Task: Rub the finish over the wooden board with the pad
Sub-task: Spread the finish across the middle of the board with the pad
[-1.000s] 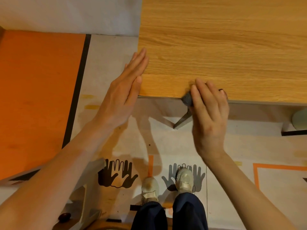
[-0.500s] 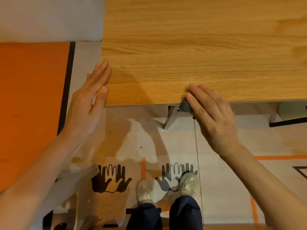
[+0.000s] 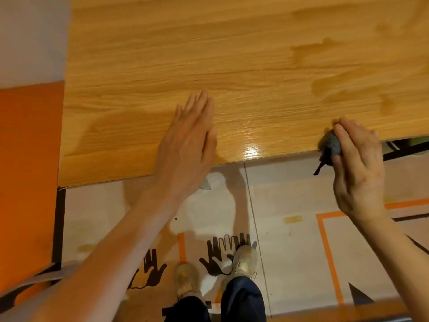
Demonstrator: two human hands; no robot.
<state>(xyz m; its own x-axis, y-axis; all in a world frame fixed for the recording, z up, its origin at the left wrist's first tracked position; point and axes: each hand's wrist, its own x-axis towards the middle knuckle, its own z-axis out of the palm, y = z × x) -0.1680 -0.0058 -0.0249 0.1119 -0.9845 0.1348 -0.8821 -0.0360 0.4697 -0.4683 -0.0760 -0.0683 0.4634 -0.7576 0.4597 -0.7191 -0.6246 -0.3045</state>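
A large light-oak wooden board [image 3: 232, 66] fills the upper part of the view, with darker wet patches toward its right side and a glossy glare near the front edge. My left hand [image 3: 188, 140] lies flat, fingers together, on the board near its front edge. My right hand [image 3: 357, 163] grips a small grey pad [image 3: 329, 144] and presses it against the board's front edge at the right. A dark strand hangs from the pad below the edge.
Below the board is a pale floor with orange tape lines [image 3: 329, 252] and black handprint marks [image 3: 227, 254]. An orange mat [image 3: 27, 170] lies at the left. My two shoes [image 3: 243, 261] stand under the front edge.
My left hand has moved from the board's left corner onto its surface near the front edge. My right hand with the pad has slid rightward along the front edge.
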